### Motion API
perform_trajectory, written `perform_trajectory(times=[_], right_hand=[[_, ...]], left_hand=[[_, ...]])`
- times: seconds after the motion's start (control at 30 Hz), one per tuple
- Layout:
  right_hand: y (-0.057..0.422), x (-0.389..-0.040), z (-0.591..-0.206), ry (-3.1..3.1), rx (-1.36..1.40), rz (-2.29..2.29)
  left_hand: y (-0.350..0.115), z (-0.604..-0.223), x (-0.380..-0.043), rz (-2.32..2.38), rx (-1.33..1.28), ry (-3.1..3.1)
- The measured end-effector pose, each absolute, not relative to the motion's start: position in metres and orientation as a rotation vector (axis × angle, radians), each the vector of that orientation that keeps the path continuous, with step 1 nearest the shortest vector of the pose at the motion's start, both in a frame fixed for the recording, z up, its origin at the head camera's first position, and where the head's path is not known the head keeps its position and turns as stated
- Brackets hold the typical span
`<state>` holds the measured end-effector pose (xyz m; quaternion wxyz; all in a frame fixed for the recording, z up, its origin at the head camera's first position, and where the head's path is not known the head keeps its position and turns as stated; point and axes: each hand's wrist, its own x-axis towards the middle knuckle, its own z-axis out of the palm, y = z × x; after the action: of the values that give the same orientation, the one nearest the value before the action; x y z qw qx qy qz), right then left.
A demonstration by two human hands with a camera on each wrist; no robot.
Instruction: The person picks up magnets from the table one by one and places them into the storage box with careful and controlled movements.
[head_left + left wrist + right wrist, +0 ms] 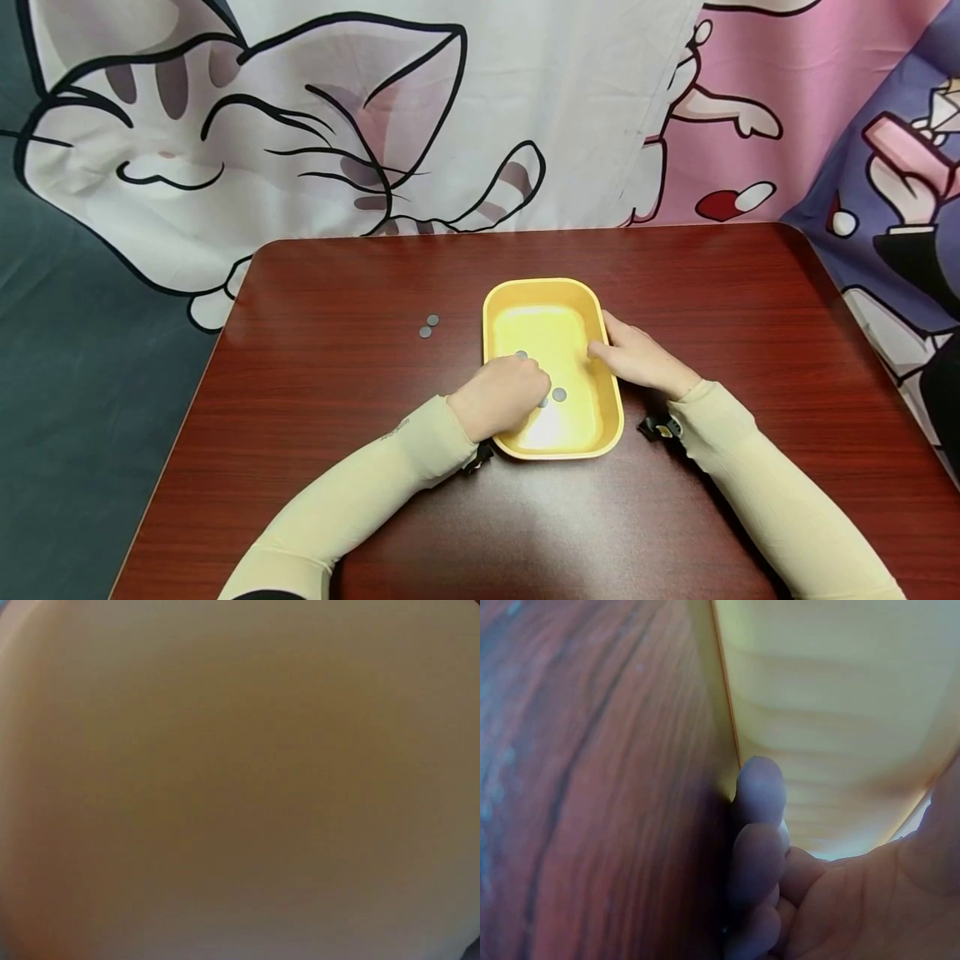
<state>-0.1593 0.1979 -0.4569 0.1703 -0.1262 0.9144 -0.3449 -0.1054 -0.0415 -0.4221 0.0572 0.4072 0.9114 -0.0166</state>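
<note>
A yellow rectangular tray (543, 287) with rounded corners lies on the table. My right hand (637, 354) holds its right side, thumb over the rim and the other fingers along the outer wall. In the right wrist view, the fingers (761, 791) rest low against the tray wall (817, 690), close to the tabletop. My left hand (501, 393) is inside the tray at its left, knuckles up and fingers curled; its fingertips are hidden. Several small grey coin-like discs (559, 394) lie on the tray floor around that hand. The left wrist view is only a blur.
Two more grey discs, a far one (432, 320) and a near one (425, 332), lie on the brown wooden table (337, 367) left of the tray. A cartoon-printed cloth (570, 108) hangs behind the table's far edge.
</note>
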Motion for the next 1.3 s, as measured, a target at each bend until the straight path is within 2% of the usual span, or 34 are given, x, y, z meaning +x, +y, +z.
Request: perform_trajectory(times=[0.47,0.7,1.3], right_hand=[[0.197,-0.159,-0.457,2.598,-0.357,-0.978],[0.197,-0.158,-0.457,2.605,-0.366,-0.979],[0.197,-0.157,-0.457,2.599,-0.374,-1.011]], left_hand=[[-0.039,-0.419,-0.101,-0.103,1.193,2.800],[-0.042,-0.417,-0.102,-0.160,1.294,2.849],[-0.067,-0.415,-0.098,0.148,1.461,2.998]])
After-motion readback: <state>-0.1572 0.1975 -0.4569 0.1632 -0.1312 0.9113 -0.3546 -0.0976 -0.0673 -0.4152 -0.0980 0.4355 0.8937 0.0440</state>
